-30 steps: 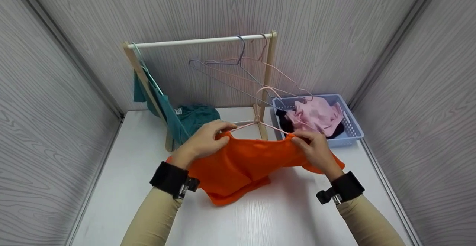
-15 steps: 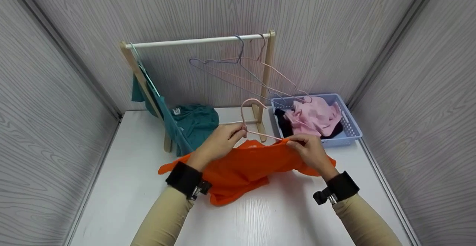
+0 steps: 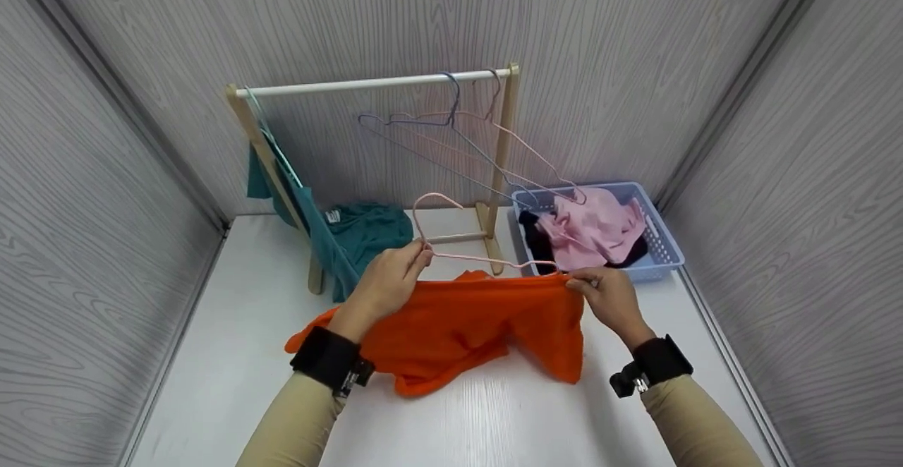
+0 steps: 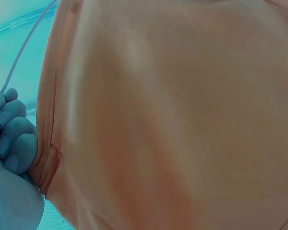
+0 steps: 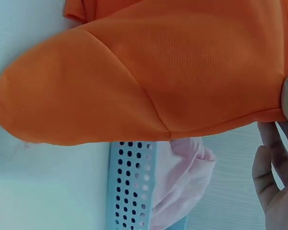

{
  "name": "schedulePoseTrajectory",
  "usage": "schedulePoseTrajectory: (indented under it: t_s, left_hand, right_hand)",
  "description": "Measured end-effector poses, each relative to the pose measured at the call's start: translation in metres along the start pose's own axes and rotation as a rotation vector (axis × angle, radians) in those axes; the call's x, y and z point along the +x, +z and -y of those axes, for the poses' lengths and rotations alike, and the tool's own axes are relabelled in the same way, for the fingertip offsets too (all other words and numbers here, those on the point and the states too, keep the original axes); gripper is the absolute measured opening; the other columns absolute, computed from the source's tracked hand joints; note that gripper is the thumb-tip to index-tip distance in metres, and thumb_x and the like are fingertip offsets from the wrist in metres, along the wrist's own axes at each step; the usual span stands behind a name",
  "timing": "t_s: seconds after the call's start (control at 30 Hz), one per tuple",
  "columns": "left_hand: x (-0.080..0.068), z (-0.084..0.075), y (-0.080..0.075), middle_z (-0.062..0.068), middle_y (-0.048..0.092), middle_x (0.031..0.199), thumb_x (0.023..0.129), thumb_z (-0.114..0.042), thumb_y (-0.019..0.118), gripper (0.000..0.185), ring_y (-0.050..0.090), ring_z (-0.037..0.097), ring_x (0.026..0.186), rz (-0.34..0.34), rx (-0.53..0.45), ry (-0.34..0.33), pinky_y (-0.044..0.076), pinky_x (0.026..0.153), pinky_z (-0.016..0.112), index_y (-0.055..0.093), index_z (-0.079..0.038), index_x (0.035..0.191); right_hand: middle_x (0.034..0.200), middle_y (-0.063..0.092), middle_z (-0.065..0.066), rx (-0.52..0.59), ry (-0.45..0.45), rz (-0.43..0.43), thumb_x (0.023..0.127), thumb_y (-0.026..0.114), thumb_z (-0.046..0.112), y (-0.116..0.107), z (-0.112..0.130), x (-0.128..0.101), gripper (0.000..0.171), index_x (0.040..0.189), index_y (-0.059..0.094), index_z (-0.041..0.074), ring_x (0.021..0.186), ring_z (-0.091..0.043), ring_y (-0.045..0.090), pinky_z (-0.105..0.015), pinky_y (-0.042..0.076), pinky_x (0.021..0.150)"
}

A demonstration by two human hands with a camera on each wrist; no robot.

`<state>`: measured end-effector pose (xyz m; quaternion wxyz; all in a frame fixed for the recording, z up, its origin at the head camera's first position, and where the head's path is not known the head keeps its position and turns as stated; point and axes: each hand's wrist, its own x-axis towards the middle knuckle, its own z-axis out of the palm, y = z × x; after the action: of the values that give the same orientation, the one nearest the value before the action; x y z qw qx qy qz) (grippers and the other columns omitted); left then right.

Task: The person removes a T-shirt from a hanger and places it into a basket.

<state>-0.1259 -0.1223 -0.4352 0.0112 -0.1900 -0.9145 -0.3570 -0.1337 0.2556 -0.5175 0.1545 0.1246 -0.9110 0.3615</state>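
Observation:
In the head view my left hand (image 3: 386, 276) pinches a pink wire hanger (image 3: 480, 260) at the base of its hook, which curves up above the fingers. An orange shirt (image 3: 469, 319) hangs below, its neckline stretched between the two hands. At the hanger's right end, my right hand (image 3: 608, 298) pinches the shirt's collar edge between thumb and fingers. The right wrist view shows the thumb on the orange cloth (image 5: 206, 72), with other fingers behind and below. Curled fingers of the left hand (image 4: 14, 139) lie beside the collar seam in the left wrist view.
A rack with a white rail (image 3: 353, 85) stands behind, holding a blue hanger (image 3: 455, 96), another pink hanger (image 3: 540, 149) and a teal garment (image 3: 314, 234). A second teal garment (image 3: 374, 231) lies on the table. At right, a blue basket (image 3: 667, 259) contains pink cloth (image 3: 596, 227) and black cloth.
My left hand has gone from the shirt's left shoulder to the hanger's hook base, then left with it. The right hand has shifted slightly right, and the right sleeve now hangs down.

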Motion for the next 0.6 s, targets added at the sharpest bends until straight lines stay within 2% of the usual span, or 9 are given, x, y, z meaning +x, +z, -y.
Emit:
schedulePoseTrajectory:
  t_s: [0.07,0.17,0.37,0.47,0.6]
  left_hand:
    - [0.000,-0.001,0.000,0.000,0.053,0.078,0.106,-0.033,0.036,0.033,0.051,0.016,0.074,-0.003,-0.011,-0.006,0.045,0.068,0.028,0.061,-0.012,0.103]
    - [0.001,-0.006,0.001,0.001,0.050,0.075,0.107,-0.033,0.036,0.034,0.050,0.017,0.073,-0.010,-0.037,-0.004,0.043,0.068,0.029,0.061,-0.011,0.101]
    - [0.007,-0.023,0.002,0.001,0.050,0.075,0.106,-0.034,0.037,0.034,0.049,0.018,0.072,0.007,-0.042,-0.012,0.042,0.066,0.029,0.061,-0.011,0.100]
    - [0.010,-0.031,0.004,0.000,0.049,0.074,0.106,-0.035,0.037,0.033,0.048,0.017,0.071,0.019,-0.045,-0.019,0.041,0.064,0.028,0.062,-0.013,0.100]
    - [0.013,-0.039,0.009,0.000,0.046,0.072,0.105,-0.037,0.038,0.032,0.048,0.017,0.067,0.034,-0.018,-0.023,0.039,0.060,0.026,0.062,-0.016,0.101]
  right_hand:
    - [0.086,0.076,-0.003,0.000,0.017,0.019,0.081,0.077,0.015,0.003,0.000,-0.001,0.012,0.093,0.079,0.010,0.074,-0.014,0.065,-0.026,0.052,0.067]
    - [0.088,0.076,-0.004,0.059,0.052,0.046,0.085,0.074,0.015,0.009,0.006,-0.002,0.012,0.094,0.078,0.009,0.077,-0.016,0.065,-0.026,0.052,0.070]
    - [0.089,0.070,-0.011,0.302,0.122,0.164,0.095,0.062,0.012,0.028,0.031,-0.002,0.013,0.101,0.068,0.002,0.080,-0.018,0.064,-0.025,0.055,0.072]
    - [0.096,0.069,-0.018,0.416,0.161,0.227,0.097,0.058,0.010,0.041,0.042,-0.005,0.018,0.109,0.062,-0.002,0.087,-0.024,0.068,-0.030,0.058,0.077]
    - [0.095,0.069,-0.016,0.439,0.141,0.276,0.097,0.059,0.012,0.063,0.058,-0.010,0.019,0.111,0.063,0.001,0.083,-0.021,0.066,-0.028,0.057,0.075]
